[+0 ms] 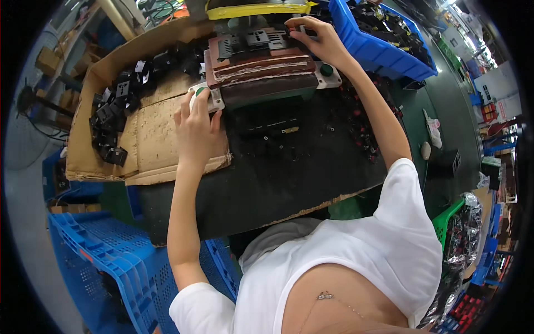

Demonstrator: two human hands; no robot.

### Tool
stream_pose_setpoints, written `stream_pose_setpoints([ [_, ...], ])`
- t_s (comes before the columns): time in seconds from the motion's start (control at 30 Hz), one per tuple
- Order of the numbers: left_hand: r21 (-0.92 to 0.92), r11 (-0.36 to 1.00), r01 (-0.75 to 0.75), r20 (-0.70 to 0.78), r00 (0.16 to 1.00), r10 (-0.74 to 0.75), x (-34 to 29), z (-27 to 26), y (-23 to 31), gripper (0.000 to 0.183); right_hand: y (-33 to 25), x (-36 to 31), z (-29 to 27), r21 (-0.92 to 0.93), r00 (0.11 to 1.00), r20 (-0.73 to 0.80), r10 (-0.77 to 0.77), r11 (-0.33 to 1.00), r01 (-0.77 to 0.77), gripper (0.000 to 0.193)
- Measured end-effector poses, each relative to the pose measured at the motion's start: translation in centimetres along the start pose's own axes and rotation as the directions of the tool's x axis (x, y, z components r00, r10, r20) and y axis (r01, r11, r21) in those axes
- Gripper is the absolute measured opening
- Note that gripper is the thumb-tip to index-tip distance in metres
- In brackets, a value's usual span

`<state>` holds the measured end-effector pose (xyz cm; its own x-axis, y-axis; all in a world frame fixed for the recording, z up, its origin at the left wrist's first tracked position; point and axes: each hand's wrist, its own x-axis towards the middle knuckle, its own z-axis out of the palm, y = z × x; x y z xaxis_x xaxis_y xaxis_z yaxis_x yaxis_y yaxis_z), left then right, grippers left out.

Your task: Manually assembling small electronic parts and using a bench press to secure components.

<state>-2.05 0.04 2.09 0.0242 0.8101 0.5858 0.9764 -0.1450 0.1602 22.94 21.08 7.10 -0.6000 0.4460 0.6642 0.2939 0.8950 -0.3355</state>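
While your right hand reaches beside the slotted grey piece on top of the brown block, its thumb and fingers stand close together; I cannot tell whether they pinch anything. Your left hand, fingers loosely spread, rests at the white button box left of the block. The piece looks light and stiff, likely moulded and slightly slick, with thin bars between its slots that could snap under a hard squeeze. Take it by its solid outer edges, thumb opposite fingers, and pinch gently. The block looks heavy; leave it seated on the worktop.
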Motion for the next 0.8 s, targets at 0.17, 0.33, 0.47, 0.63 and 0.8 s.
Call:
stream_pose_setpoints([
  [0.17,-0.042,0.999,0.003,-0.005,1.000,-0.003,-0.6,0.5,-0.3,0.043,-0.6,1.0,0.4,-0.092,0.996,0.030,-0.086,0.992,0.088,0.025],
  [0.33,-0.067,0.998,0.005,0.002,1.000,-0.005,-0.6,0.7,-0.2,0.042,-0.4,0.6,0.1,-0.092,0.990,0.111,-0.084,0.991,0.094,0.024],
  [0.47,-0.080,0.997,-0.021,0.000,1.000,0.021,-0.6,1.0,-0.3,0.042,0.2,0.7,0.1,-0.035,0.989,0.123,-0.078,0.996,0.083,0.024],
  [0.63,-0.091,0.996,-0.011,0.013,1.000,0.012,-0.7,1.2,-0.5,0.041,-0.6,1.3,-0.3,-0.039,0.981,0.170,-0.093,0.994,0.101,0.024],
  [0.8,-0.076,0.997,-0.026,0.012,1.000,0.027,-0.6,1.0,-0.5,0.040,-0.6,1.4,-0.7,-0.028,0.974,0.198,-0.106,0.993,0.114,0.024],
])
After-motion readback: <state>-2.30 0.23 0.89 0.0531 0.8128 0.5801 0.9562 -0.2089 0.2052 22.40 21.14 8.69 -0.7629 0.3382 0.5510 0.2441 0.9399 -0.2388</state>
